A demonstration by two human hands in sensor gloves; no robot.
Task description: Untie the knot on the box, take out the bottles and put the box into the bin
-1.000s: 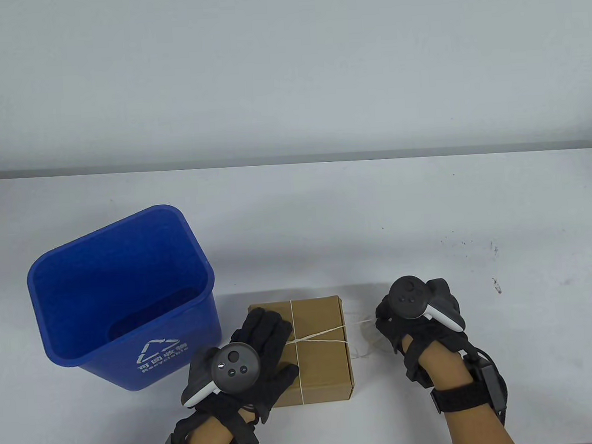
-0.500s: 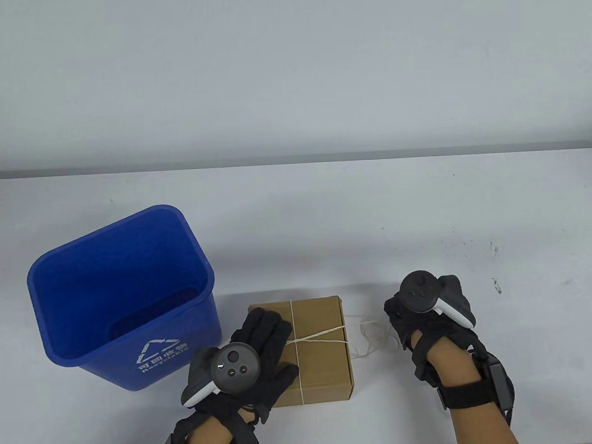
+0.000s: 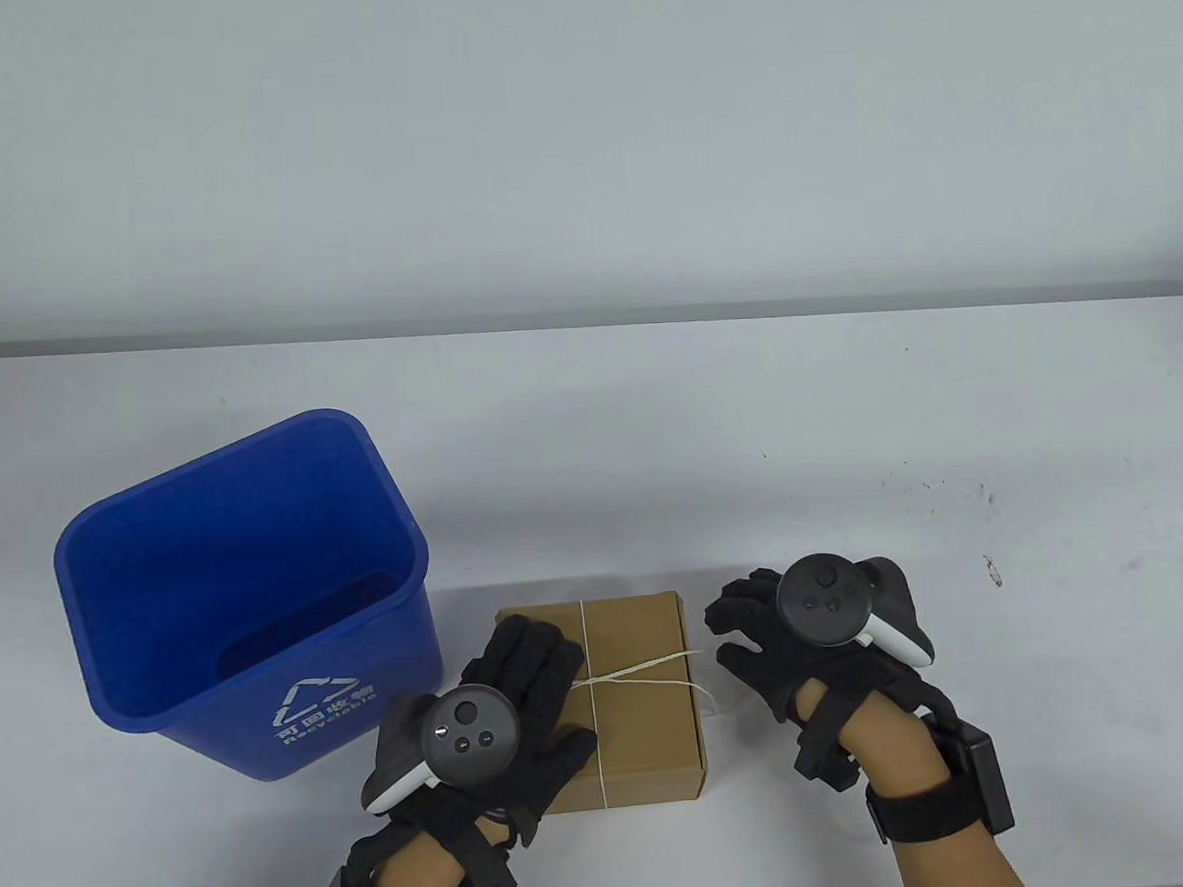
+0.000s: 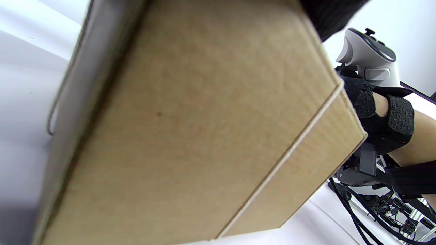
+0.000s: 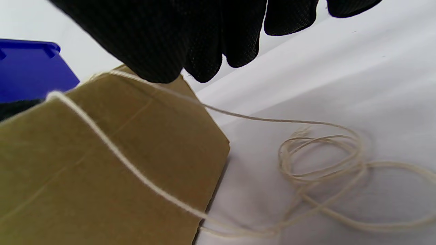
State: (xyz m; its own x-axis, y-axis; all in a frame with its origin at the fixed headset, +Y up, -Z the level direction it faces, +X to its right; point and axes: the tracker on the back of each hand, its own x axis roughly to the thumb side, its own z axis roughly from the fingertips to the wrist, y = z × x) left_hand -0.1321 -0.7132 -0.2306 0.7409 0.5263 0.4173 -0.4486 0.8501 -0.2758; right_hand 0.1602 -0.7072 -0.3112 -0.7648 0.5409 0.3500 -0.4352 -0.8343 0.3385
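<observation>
A: Report the position of the flat brown cardboard box [image 3: 627,697].

B: It rests on the white worktop [image 3: 651,440], near the front edge and just right of the blue plastic recycling bin [image 3: 245,595]. The bin stands upright, its mouth facing up.

A: State of the binding?

B: Thin off-white string [image 3: 631,673] crosses the lid both ways, meeting at about the lid's centre. In the right wrist view, loose coils of the string [image 5: 320,160] lie on the worktop just beside the box's right edge.

A: Left hand?

B: The left hand [image 3: 512,704] lies flat on the left part of the lid, fingers straight and pressing down. It grips nothing.

A: Right hand?

B: The right hand [image 3: 794,641] is above the worktop just right of the box, fingers [image 3: 737,605] spread towards it. In the right wrist view the fingertips [image 5: 204,44] hang over the box corner and hold no string. Whether they touch the box cannot be told.
</observation>
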